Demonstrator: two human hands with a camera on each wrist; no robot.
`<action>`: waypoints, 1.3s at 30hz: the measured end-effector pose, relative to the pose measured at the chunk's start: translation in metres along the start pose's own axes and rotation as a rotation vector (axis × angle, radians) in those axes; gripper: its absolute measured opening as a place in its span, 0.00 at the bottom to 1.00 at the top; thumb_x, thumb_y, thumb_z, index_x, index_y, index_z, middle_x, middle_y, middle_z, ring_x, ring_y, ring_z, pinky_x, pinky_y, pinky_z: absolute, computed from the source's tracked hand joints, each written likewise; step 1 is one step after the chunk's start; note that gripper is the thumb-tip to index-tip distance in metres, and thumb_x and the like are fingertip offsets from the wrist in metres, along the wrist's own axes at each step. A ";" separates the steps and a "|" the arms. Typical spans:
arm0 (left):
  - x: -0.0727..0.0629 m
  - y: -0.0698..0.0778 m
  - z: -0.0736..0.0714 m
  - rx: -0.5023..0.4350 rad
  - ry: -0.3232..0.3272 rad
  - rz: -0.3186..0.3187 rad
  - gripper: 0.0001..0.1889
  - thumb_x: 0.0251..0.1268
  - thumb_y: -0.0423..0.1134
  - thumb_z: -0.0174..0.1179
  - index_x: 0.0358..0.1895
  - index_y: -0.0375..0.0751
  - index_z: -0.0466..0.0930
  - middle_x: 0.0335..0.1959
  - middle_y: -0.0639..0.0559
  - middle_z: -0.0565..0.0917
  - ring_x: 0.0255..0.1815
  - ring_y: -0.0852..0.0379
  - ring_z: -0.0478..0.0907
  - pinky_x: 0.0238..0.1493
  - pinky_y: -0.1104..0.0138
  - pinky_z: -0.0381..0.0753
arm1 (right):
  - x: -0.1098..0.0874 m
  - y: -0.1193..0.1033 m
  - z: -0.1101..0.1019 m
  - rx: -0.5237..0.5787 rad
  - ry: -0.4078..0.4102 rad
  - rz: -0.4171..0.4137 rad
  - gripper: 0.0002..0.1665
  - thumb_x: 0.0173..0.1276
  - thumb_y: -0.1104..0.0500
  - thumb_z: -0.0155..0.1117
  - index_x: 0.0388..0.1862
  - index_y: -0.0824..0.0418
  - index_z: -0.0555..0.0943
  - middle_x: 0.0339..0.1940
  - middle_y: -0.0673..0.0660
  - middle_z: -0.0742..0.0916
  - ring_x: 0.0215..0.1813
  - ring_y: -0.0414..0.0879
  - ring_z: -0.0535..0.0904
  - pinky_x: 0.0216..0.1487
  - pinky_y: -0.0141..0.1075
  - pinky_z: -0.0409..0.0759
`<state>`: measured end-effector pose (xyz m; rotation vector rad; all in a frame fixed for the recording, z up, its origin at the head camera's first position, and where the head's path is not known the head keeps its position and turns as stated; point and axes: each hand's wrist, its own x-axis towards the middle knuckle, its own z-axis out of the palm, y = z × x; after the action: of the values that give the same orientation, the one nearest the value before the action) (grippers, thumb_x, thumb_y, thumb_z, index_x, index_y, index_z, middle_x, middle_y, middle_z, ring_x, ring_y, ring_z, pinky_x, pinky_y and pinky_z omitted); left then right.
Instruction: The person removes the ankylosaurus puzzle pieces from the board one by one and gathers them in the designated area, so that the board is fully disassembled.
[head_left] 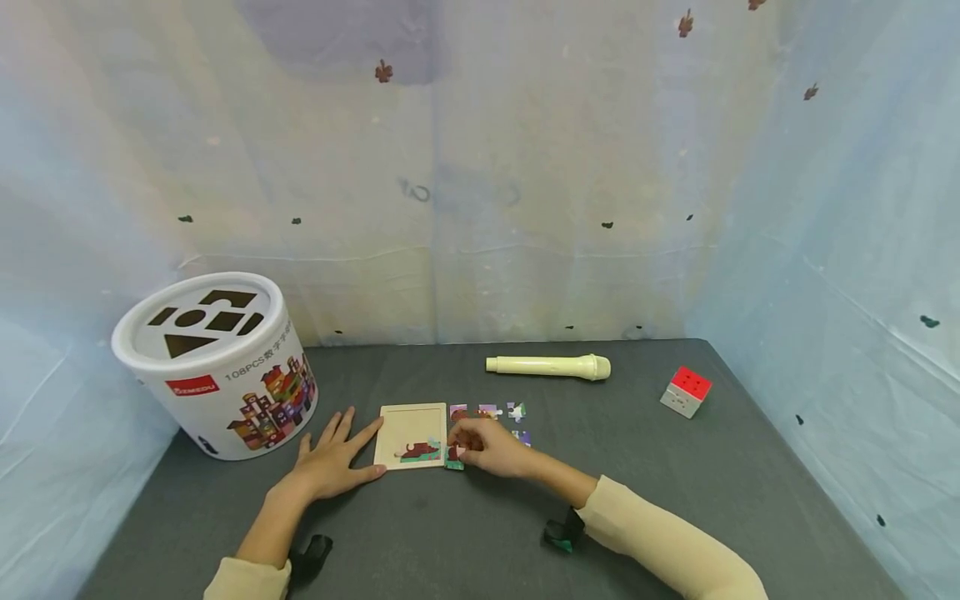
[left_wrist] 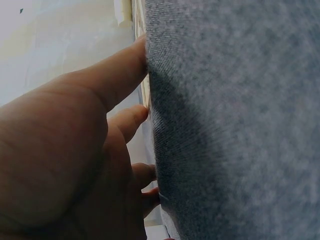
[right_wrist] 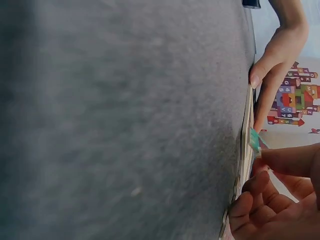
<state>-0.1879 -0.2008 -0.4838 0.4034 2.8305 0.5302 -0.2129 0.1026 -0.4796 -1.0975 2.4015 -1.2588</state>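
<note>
A square wooden puzzle tray (head_left: 408, 423) lies on the dark table, with joined picture pieces (head_left: 420, 451) in its lower right part. My left hand (head_left: 330, 465) is spread beside it. Its thumb and a fingertip touch the tray's left edge. At the tray's right edge, my right hand (head_left: 495, 448) pinches a green and dark red puzzle piece (head_left: 454, 461); in the right wrist view this piece (right_wrist: 255, 142) looks tilted at the fingertips. Several loose pieces (head_left: 516, 411) lie beyond the right hand, some partly hidden by it. The left wrist view shows the left fingers (left_wrist: 125, 65) against the tray's side.
A big white bucket (head_left: 225, 375) with a shape-hole lid stands left of the tray. Behind the pieces lies a pale yellow toy microphone (head_left: 547, 367). A red and white cube (head_left: 686, 392) sits at the far right. Pale curtains (head_left: 525, 167) enclose the table (head_left: 465, 542).
</note>
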 end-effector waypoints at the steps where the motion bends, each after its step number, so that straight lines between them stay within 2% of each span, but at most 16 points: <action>1: 0.000 0.000 0.000 0.001 0.000 0.000 0.47 0.62 0.68 0.60 0.79 0.50 0.56 0.78 0.26 0.46 0.77 0.25 0.41 0.62 0.23 0.39 | -0.002 0.000 0.000 -0.009 -0.004 0.005 0.09 0.69 0.73 0.60 0.46 0.69 0.81 0.30 0.55 0.80 0.26 0.35 0.68 0.30 0.27 0.70; 10: 0.000 -0.002 0.001 -0.011 -0.001 0.006 0.47 0.62 0.69 0.59 0.80 0.50 0.56 0.78 0.26 0.46 0.77 0.25 0.40 0.61 0.22 0.37 | -0.013 -0.003 -0.003 -0.045 -0.025 0.030 0.08 0.70 0.73 0.60 0.46 0.67 0.81 0.28 0.54 0.81 0.24 0.35 0.70 0.28 0.27 0.71; 14: 0.002 -0.005 0.002 -0.022 -0.022 -0.001 0.48 0.61 0.70 0.58 0.80 0.52 0.53 0.79 0.28 0.43 0.78 0.27 0.37 0.63 0.24 0.34 | -0.014 -0.004 -0.004 -0.073 -0.030 0.032 0.09 0.70 0.72 0.60 0.46 0.66 0.81 0.28 0.54 0.81 0.25 0.34 0.70 0.29 0.27 0.71; 23: 0.000 -0.002 -0.001 -0.018 -0.015 -0.003 0.48 0.62 0.69 0.59 0.80 0.50 0.55 0.78 0.26 0.45 0.77 0.25 0.39 0.62 0.23 0.36 | -0.016 -0.003 -0.001 -0.144 -0.046 0.042 0.09 0.70 0.70 0.63 0.47 0.63 0.83 0.28 0.51 0.82 0.27 0.34 0.70 0.30 0.27 0.72; 31: 0.008 -0.014 0.011 -0.017 0.012 0.008 0.50 0.59 0.75 0.55 0.80 0.53 0.54 0.79 0.27 0.44 0.77 0.26 0.38 0.61 0.22 0.33 | -0.016 -0.004 0.001 -0.205 -0.029 0.027 0.09 0.70 0.70 0.63 0.46 0.63 0.84 0.26 0.49 0.81 0.26 0.32 0.68 0.29 0.26 0.70; 34: 0.008 -0.014 0.011 -0.018 0.021 0.016 0.50 0.58 0.75 0.55 0.80 0.54 0.55 0.78 0.27 0.45 0.77 0.25 0.39 0.60 0.22 0.34 | -0.017 -0.004 0.002 -0.205 -0.025 0.024 0.09 0.69 0.70 0.63 0.46 0.63 0.84 0.29 0.50 0.83 0.27 0.32 0.70 0.30 0.26 0.72; 39: 0.003 -0.006 0.004 -0.001 0.008 0.009 0.48 0.61 0.70 0.58 0.80 0.52 0.55 0.78 0.26 0.46 0.77 0.25 0.41 0.61 0.22 0.37 | -0.017 -0.003 0.003 -0.183 -0.040 0.018 0.09 0.70 0.70 0.64 0.47 0.62 0.84 0.32 0.52 0.85 0.28 0.32 0.74 0.32 0.26 0.75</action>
<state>-0.1908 -0.2038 -0.4903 0.4152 2.8370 0.5361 -0.1974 0.1116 -0.4814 -1.1340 2.5302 -1.0180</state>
